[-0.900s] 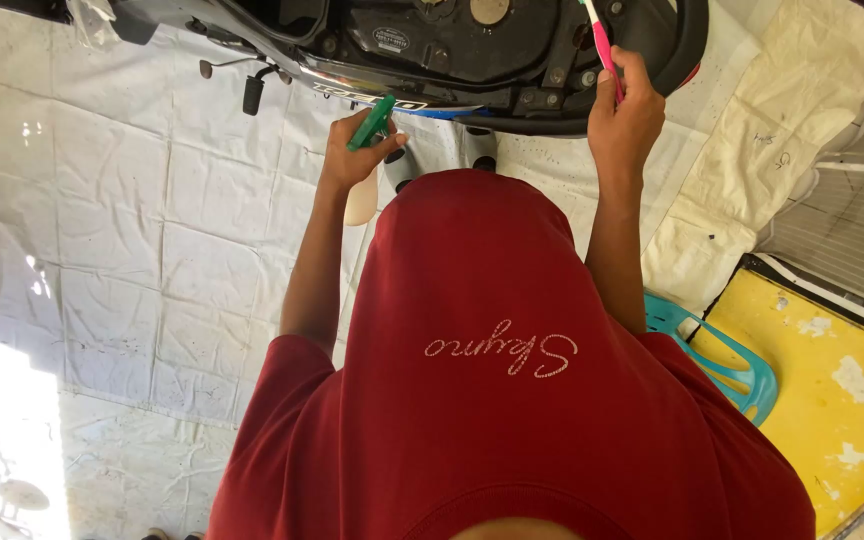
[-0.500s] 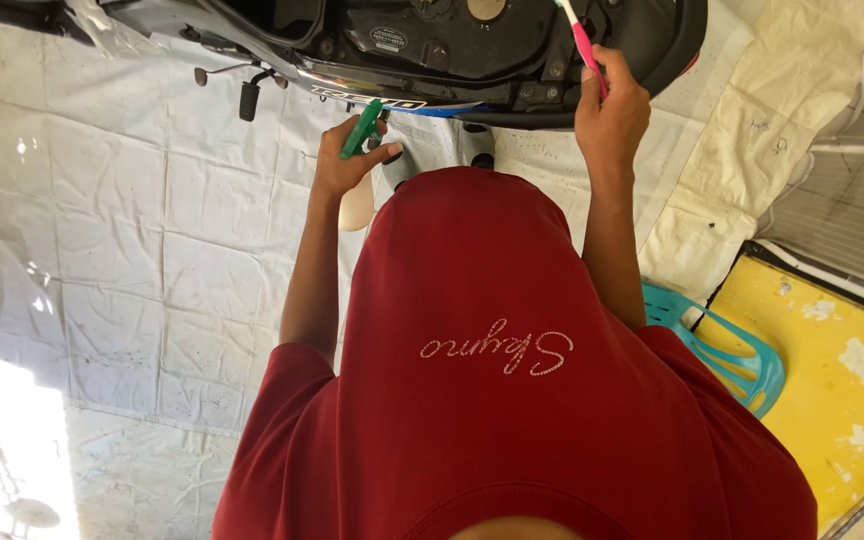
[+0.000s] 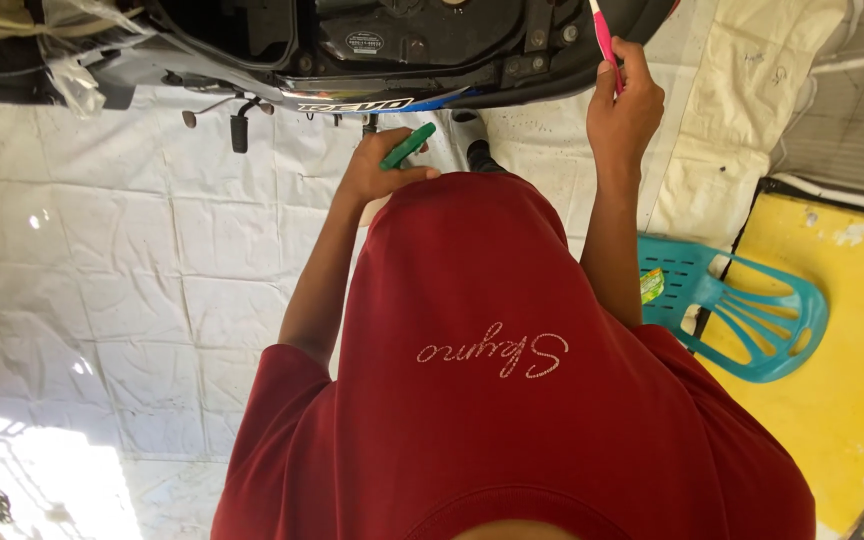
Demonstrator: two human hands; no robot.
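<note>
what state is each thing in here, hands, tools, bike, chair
left hand: closed around the green tool, held low by the bike's side
green tool: gripped, tip angled up toward the bike
right hand: raised, closed on the pink tool
pink tool: gripped, pointing up at the bike's body
motorcycle: parked on the white tiled floor, seat compartment open
teal plastic chair: lying tipped over, untouched

One small green and yellow packet [image 3: 651, 285] lies on the turquoise plastic chair [image 3: 752, 315], at its left edge, right of centre. A small white oval label [image 3: 364, 43] sits on the black motorcycle housing [image 3: 402, 40] at the far side. A blue and white lettered decal strip [image 3: 357, 104] runs along the motorcycle's lower edge.
</note>
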